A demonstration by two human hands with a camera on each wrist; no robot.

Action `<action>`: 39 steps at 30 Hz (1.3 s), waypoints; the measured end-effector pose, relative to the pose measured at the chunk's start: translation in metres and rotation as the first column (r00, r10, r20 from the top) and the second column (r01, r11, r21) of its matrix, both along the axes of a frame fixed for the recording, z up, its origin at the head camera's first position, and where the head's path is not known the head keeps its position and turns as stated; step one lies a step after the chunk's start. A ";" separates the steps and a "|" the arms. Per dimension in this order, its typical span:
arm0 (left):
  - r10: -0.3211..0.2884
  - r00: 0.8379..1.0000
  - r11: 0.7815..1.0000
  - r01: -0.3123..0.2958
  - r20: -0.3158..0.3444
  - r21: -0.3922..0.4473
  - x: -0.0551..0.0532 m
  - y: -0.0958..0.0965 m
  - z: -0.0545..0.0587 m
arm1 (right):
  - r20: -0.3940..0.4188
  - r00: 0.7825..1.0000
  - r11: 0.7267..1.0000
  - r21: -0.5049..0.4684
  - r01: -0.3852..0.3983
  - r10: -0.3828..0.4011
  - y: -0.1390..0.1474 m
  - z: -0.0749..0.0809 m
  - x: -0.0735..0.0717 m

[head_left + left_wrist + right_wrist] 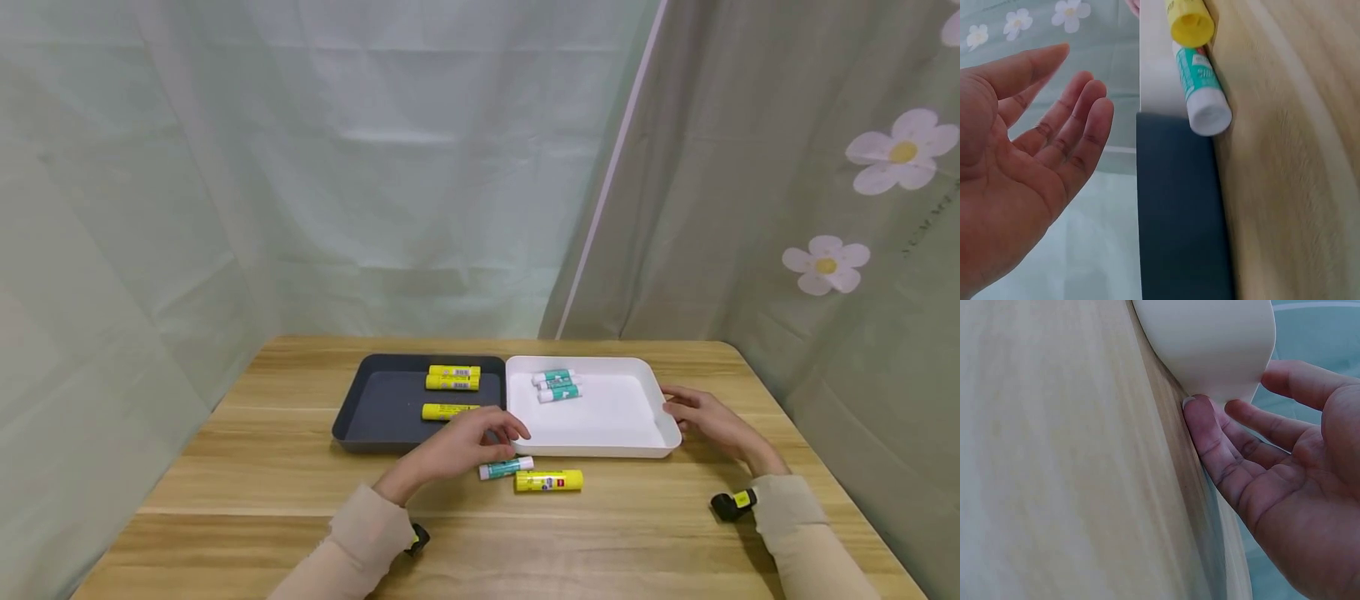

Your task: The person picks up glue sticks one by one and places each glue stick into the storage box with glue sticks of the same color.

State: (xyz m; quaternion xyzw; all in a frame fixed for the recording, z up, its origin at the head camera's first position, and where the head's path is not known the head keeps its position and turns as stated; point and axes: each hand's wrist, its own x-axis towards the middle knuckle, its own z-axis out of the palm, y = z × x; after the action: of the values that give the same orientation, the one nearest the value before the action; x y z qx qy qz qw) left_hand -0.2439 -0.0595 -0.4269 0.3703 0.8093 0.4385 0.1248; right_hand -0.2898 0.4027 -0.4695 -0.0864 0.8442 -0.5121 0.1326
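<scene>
My left hand [468,440] hovers over the front edges of two trays, fingers loosely bent and nothing in them; the left wrist view shows its bare palm [1016,162]. Just below it on the table lies a teal-and-white glue stick [506,468]. Beside that, a yellow glue stick [548,481] lies in front of the white tray [615,425]. At this tray's right end, my right hand [708,421] touches the outer wall with its fingertips, seen close up at the corner [1222,350] in the right wrist view.
Left of the white tray, against it, stands a dark grey tray [375,417] holding three yellow glue sticks [452,383]. Three teal-and-white glue sticks [560,392] lie in the white tray. Curtains [420,183] hang behind the wooden table [247,467].
</scene>
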 end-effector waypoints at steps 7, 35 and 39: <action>-0.026 1.000 0.999 0.025 -0.003 -0.020 0.009 0.007 -0.006 | 0.004 1.000 1.000 0.006 0.008 -0.008 -0.001 0.001 0.001; -0.015 0.991 0.968 -0.019 -0.131 -0.251 0.028 0.021 -0.024 | 0.009 1.000 1.000 -0.012 0.002 -0.002 -0.001 0.000 0.001; -0.026 0.983 0.956 -0.029 -0.182 -0.293 0.030 0.024 -0.025 | 0.004 1.000 1.000 -0.008 0.007 -0.007 0.000 -0.001 0.001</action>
State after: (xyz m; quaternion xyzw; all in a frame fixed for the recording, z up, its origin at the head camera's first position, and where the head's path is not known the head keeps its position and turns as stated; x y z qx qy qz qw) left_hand -0.2142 -0.0359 -0.4515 0.3860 0.8739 0.2769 0.1031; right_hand -0.2887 0.4025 -0.4700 -0.0831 0.8421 -0.5162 0.1320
